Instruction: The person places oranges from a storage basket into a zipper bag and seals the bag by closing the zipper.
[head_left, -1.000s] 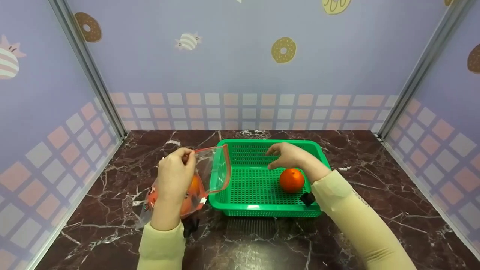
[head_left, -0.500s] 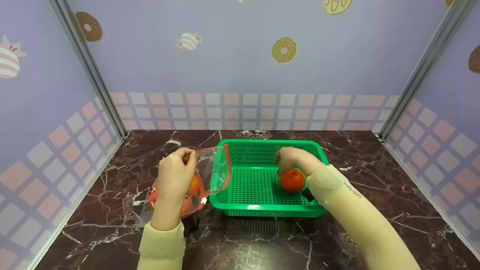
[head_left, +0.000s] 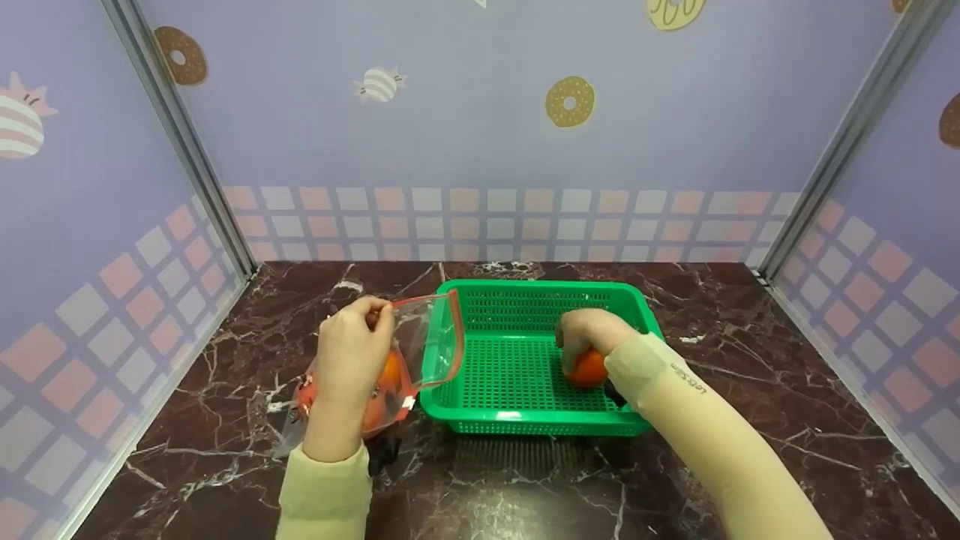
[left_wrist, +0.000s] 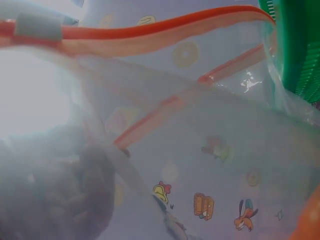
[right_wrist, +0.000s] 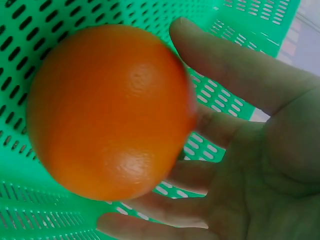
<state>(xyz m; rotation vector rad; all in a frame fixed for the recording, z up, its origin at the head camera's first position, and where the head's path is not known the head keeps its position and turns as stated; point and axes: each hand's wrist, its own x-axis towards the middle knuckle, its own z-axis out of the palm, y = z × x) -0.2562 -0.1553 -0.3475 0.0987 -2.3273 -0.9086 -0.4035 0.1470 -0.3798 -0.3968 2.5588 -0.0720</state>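
My left hand (head_left: 351, 341) pinches the upper edge of a clear zip bag (head_left: 439, 337) with a red-orange seal, left of the green basket. Orange-red round shapes show through the bag, partly covered by the hand and forearm. In the left wrist view the bag's seal strip (left_wrist: 165, 27) spreads apart, its mouth gaping. My right hand (head_left: 589, 334) reaches down into the basket over an orange (head_left: 587, 371). The right wrist view shows the orange (right_wrist: 110, 112) up close, the spread fingers passing behind it and the thumb tip right at its edge.
The green plastic basket (head_left: 532, 424) has slotted walls and stands on a dark marbled tabletop (head_left: 525, 495). The bag's mouth overlaps its left rim. Patterned lilac walls (head_left: 480, 135) with metal corner posts enclose the table at the back and sides.
My right hand has lowered from above the basket, its fingers coming down around the far-left side of the orange and covering its top. The left hand and the bag stay in place.
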